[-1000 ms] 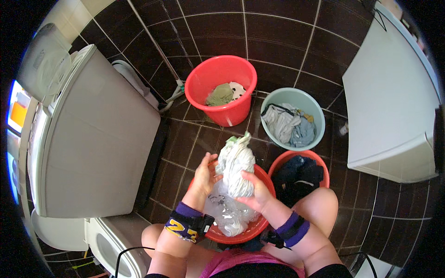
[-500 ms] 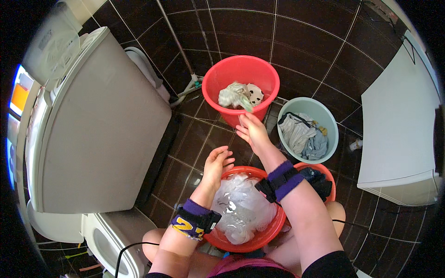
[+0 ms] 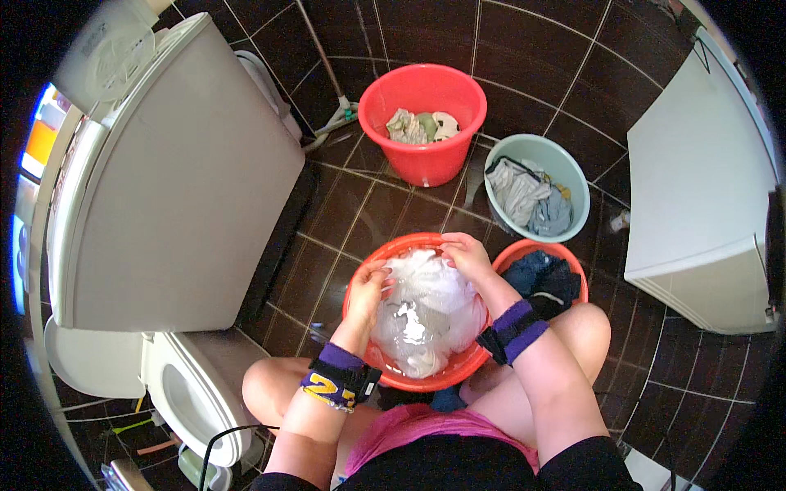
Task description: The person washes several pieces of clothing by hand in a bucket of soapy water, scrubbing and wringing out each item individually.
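Observation:
White laundry lies soaking in water in the red basin between my legs. At the basin's left side my left hand hovers with slightly bent fingers apart, close to the white cloth. My right hand is over the far right of the basin, its fingertips by the rim, loosely spread with no cloth visible in them. Whether either hand touches the laundry is hard to make out. Beyond the basin stands a tall red bucket holding pale and greenish cloths and a black-spotted white piece.
A pale blue bucket with grey and white clothes stands to the right. Nearer, a second red basin holds dark clothes. A large white appliance and a toilet line the left; a white cabinet-like unit is at right.
My right hand has drawn back from the red bucket to the basin, and my left hand has come over its left side. The pale cloth now lies inside the bucket. The whole view has shifted.

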`<state>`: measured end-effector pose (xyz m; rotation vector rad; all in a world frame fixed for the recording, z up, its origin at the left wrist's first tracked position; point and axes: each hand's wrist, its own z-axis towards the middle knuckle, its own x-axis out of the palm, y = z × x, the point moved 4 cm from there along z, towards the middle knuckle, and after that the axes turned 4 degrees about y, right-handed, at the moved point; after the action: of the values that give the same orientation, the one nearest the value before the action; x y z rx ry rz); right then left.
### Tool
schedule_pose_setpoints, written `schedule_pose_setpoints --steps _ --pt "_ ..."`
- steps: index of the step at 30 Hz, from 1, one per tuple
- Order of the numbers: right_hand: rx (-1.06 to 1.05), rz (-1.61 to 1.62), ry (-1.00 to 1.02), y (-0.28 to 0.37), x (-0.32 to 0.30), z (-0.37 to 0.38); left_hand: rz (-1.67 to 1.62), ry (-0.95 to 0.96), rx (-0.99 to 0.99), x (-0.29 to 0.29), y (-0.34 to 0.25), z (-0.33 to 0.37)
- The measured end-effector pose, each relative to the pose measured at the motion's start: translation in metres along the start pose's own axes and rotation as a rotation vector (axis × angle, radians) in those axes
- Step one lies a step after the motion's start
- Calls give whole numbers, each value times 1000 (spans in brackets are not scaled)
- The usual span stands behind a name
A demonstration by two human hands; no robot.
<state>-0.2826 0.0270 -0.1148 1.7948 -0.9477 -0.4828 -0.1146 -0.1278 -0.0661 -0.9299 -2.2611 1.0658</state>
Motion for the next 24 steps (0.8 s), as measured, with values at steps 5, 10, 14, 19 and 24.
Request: schedule_pose_setpoints --steps 5,10,14,19,24 --pt "-275 -688 6 -30 13 -34 90 -10 -3 -24 50 -12" --pt "-87 -1224 72 -16 34 -83 188 -27 58 -30 73 -29" --pt "85 -1238 116 -19 34 -110 354 -28 180 -36 96 -27" --pt "28 -1208 128 -54 28 -126 813 170 46 -27 130 -37" --pt "2 -1176 138 -64 36 -150 1199 367 -137 -13 164 -48"
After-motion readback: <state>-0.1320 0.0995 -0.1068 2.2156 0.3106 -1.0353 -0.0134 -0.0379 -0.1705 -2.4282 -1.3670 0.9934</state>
